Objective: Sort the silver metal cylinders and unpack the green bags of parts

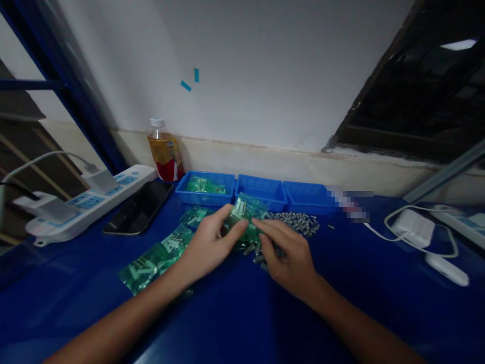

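Observation:
My left hand (212, 242) is closed on a green plastic bag (246, 210) with small pale and metal pieces inside. At the bag's right edge is my right hand (286, 253), its fingers bent and close together; whether they pinch the bag or a small part cannot be made out. More green bags (146, 265) lie beside and under my left forearm. A pile of small metal parts (297, 222) spreads behind my right hand, and some larger metal pieces (258, 253) lie between the hands.
Three blue bins (261, 189) stand along the wall, the left one holding green bags. A drink bottle (165, 151), a black phone (139, 207) and a power strip (91, 202) are at the left. White chargers (415, 227) and a white case (447, 269) lie at the right.

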{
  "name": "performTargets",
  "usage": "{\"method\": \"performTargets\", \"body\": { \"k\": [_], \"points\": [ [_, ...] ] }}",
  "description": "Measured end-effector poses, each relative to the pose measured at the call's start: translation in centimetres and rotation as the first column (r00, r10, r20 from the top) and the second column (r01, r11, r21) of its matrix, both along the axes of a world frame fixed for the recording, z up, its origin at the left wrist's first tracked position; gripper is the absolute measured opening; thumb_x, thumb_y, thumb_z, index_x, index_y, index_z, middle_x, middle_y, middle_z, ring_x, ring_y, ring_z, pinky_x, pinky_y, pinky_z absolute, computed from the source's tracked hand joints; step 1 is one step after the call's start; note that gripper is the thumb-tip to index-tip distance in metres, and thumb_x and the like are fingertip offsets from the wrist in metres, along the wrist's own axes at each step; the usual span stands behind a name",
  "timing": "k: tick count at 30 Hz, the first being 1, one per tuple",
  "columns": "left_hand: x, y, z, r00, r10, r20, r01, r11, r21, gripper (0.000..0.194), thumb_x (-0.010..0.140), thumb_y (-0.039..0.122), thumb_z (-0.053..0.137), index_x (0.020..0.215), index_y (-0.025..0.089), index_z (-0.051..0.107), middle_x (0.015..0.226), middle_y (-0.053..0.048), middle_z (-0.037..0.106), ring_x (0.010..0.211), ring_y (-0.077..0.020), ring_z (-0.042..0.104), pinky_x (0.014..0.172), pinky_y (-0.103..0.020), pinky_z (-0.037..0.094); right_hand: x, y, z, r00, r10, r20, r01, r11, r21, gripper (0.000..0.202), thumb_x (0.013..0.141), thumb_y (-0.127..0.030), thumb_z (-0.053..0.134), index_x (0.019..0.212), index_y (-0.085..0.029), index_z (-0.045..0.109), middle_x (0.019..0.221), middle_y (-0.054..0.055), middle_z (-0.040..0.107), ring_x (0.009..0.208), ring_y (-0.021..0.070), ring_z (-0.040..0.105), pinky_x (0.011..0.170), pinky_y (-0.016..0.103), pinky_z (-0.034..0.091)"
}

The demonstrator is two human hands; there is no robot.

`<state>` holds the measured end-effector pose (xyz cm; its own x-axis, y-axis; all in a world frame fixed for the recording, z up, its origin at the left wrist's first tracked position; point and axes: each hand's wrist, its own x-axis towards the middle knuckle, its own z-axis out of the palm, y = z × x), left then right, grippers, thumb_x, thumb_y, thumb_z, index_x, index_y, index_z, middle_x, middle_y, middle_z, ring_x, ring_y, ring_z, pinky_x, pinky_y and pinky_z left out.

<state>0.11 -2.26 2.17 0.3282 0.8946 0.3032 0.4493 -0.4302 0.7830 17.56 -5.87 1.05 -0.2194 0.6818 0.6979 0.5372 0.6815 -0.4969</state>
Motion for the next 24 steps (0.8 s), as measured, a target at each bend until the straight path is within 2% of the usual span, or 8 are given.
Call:
{"method": "performTargets", "body": {
  "k": [2, 5, 7, 10, 13, 17, 21, 24],
  "points": [
    [-0.4, 0.2, -0.1, 0.999, 0.042, -0.009, -0.04, 0.985, 0.17, 0.017, 0.087, 0.034, 0.05, 0.09, 0.017, 0.052, 0.071, 0.003, 0.053, 0.061, -0.0115, 0.05, 0.055, -0.022, 0.04, -0.2, -0.1, 0.5, 0.987, 0.034, -0.157, -0.059, 0.985, -0.159, 0.027, 0.086, -0.017, 0.05, 0.11, -0.021, 0.063, 0.106, 0.007, 0.062, 0.09, 0.015, 0.061, 0.078, 0.027, 0.052],
    [-1.0, 0.3, -0.2, 0.992, -0.072, -0.104, 0.112, 0.88, 0.462, 0.019, 0.084, 0.011, 0.046, 0.099, 0.018, 0.053, 0.094, -0.003, 0.056, 0.087, -0.0148, 0.054, 0.077, -0.027, 0.045, -0.5, 0.1, 1.0, 0.924, 0.026, -0.381, -0.18, 0.91, -0.374, 0.022, 0.087, -0.034, 0.051, 0.089, -0.018, 0.066, 0.099, 0.006, 0.06, 0.086, 0.0152, 0.059, 0.068, 0.024, 0.051],
    [-1.2, 0.5, -0.3, 0.975, -0.12, -0.185, 0.204, 0.811, 0.549, 0.034, 0.078, 0.0, 0.042, 0.102, 0.019, 0.054, 0.107, -0.005, 0.052, 0.101, -0.0164, 0.051, 0.086, -0.029, 0.044, -0.7, 0.4, 0.8, 0.877, -0.036, -0.479, -0.237, 0.834, -0.498, 0.031, 0.087, -0.043, 0.05, 0.077, -0.017, 0.064, 0.083, 0.005, 0.06, 0.074, 0.0135, 0.058, 0.06, 0.022, 0.048],
    [-1.2, 0.6, -0.5, 0.958, -0.105, -0.267, 0.244, 0.787, 0.567, 0.047, 0.072, -0.006, 0.039, 0.107, 0.022, 0.055, 0.117, -0.007, 0.045, 0.112, -0.0182, 0.045, 0.091, -0.032, 0.043, -0.9, 0.8, 0.0, 0.822, -0.15, -0.55, -0.259, 0.761, -0.595, 0.033, 0.081, -0.047, 0.056, 0.073, -0.015, 0.06, 0.06, -0.001, 0.053, 0.051, 0.009, 0.047, 0.046, 0.02, 0.038],
    [-1.0, 0.5, -0.5, 0.945, -0.08, -0.318, 0.254, 0.792, 0.555, 0.05, 0.073, -0.004, 0.041, 0.112, 0.024, 0.054, 0.125, -0.008, 0.04, 0.119, -0.0211, 0.039, 0.094, -0.038, 0.042, -0.7, 0.9, -0.5, 0.836, -0.165, -0.523, -0.175, 0.824, -0.539, 0.032, 0.078, -0.046, 0.057, 0.076, -0.014, 0.062, 0.052, -0.004, 0.047, 0.045, 0.008, 0.04, 0.042, 0.019, 0.031],
    [-0.9, -0.1, -0.4, 0.943, -0.075, -0.325, 0.244, 0.819, 0.52, 0.041, 0.076, 0.004, 0.045, 0.112, 0.022, 0.055, 0.126, -0.009, 0.039, 0.119, -0.0244, 0.038, 0.095, -0.043, 0.041, -0.3, 0.7, -0.8, 0.899, -0.15, -0.413, -0.042, 0.906, -0.421, 0.033, 0.081, -0.044, 0.054, 0.084, -0.013, 0.066, 0.058, -0.002, 0.053, 0.049, 0.0093, 0.042, 0.045, 0.021, 0.033],
    [-0.7, -0.7, -0.6, 0.935, -0.1, -0.341, 0.263, 0.839, 0.477, 0.024, 0.085, 0.017, 0.047, 0.106, 0.018, 0.057, 0.119, -0.011, 0.043, 0.114, -0.0235, 0.041, 0.099, -0.043, 0.038, -0.3, 0.8, -1.4, 0.925, -0.17, -0.34, 0.034, 0.928, -0.371, 0.034, 0.083, -0.042, 0.051, 0.092, -0.014, 0.068, 0.061, -0.001, 0.056, 0.051, 0.0108, 0.045, 0.047, 0.022, 0.035],
    [-0.5, -0.7, -0.7, 0.946, -0.068, -0.317, 0.214, 0.866, 0.452, 0.023, 0.089, 0.031, 0.046, 0.101, 0.017, 0.059, 0.117, -0.01, 0.044, 0.112, -0.023, 0.042, 0.1, -0.043, 0.037, -0.4, 0.8, -1.6, 0.936, -0.158, -0.315, 0.039, 0.934, -0.355, 0.033, 0.084, -0.04, 0.051, 0.093, -0.014, 0.069, 0.064, 0.0, 0.058, 0.052, 0.011, 0.047, 0.049, 0.022, 0.037]
  ]
}}
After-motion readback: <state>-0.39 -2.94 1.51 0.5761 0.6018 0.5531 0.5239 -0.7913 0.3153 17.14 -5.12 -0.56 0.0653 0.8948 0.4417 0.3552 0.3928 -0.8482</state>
